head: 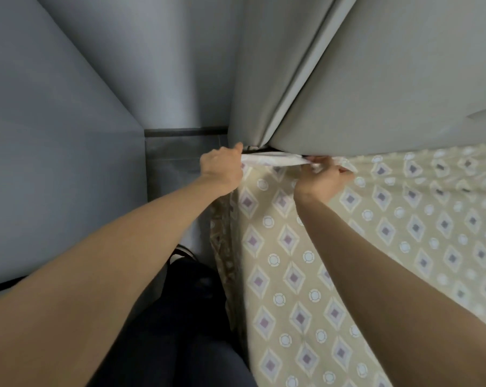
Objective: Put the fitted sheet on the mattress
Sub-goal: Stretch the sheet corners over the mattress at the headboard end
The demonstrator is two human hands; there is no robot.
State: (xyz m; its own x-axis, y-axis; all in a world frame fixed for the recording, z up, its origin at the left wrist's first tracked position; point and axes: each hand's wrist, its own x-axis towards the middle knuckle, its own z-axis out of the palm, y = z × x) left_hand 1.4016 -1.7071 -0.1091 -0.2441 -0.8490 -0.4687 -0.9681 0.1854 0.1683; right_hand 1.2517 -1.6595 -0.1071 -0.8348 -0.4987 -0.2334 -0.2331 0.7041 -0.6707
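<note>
Here, both hands [222,166] [324,178] clamped on fitted sheet [348,247] hem at mattress corner; grey headboard [390,79], grey wall [54,135].

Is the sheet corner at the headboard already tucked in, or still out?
Still out. Both hands, left hand and right hand, stretch the sheet's bunched edge at the headboard, not yet pulled under.

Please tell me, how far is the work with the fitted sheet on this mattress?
Done: the patterned fitted sheet already covers the mattress top in view. In hand: at the corner by the grey headboard, the left hand and the right hand both grip the bunched white hem, stretched between them. Left: this hem is not yet pulled down over the corner. The other corners are out of view.
</note>
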